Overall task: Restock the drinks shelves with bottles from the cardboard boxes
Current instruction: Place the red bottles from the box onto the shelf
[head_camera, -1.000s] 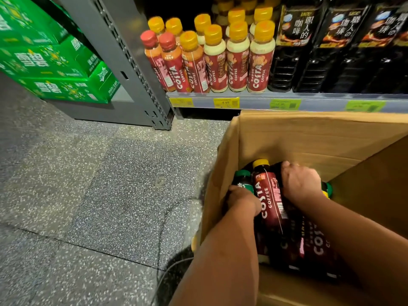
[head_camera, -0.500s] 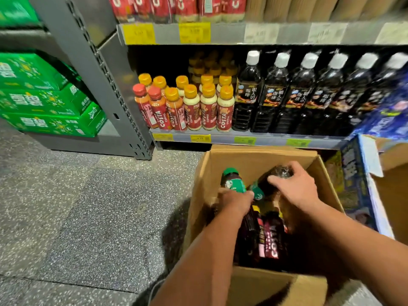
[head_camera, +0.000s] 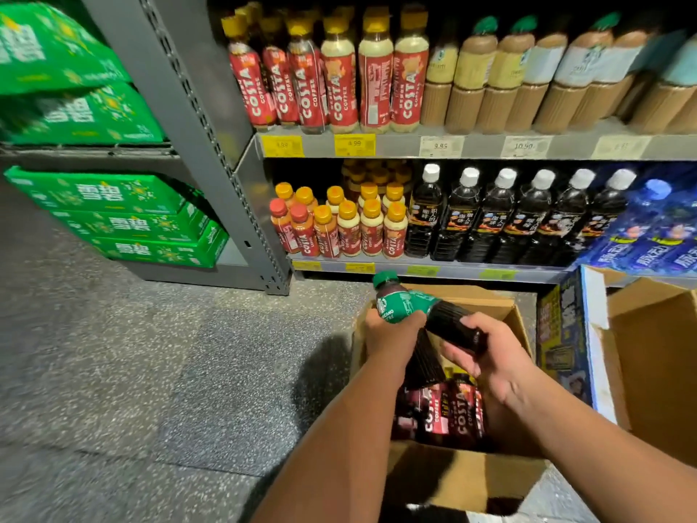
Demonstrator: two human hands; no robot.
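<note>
An open cardboard box [head_camera: 456,479] stands on the floor below the drinks shelves, with dark Costa coffee bottles [head_camera: 461,409] upright inside. My left hand [head_camera: 388,339] grips a dark bottle with a green label and green cap [head_camera: 394,305], raised above the box's far-left corner. My right hand [head_camera: 490,362] holds a second dark green-labelled bottle [head_camera: 454,324] by its base, tilted so its neck crosses the first bottle. The lower shelf [head_camera: 445,272] carries Costa bottles with orange caps [head_camera: 349,230] and tall black coffee bottles [head_camera: 498,220].
The upper shelf [head_camera: 399,146] holds red Costa bottles and beige bottles with green caps. A grey upright post [head_camera: 211,145] stands to the left, with green Sprite cases [head_camera: 120,220] stacked beyond it. A second open cardboard box [head_camera: 658,356] and a blue carton [head_camera: 565,334] sit to the right.
Both hands have come up out of the box, each lifting a green-labelled bottle. The view has tilted up, and the upper shelf now shows.
</note>
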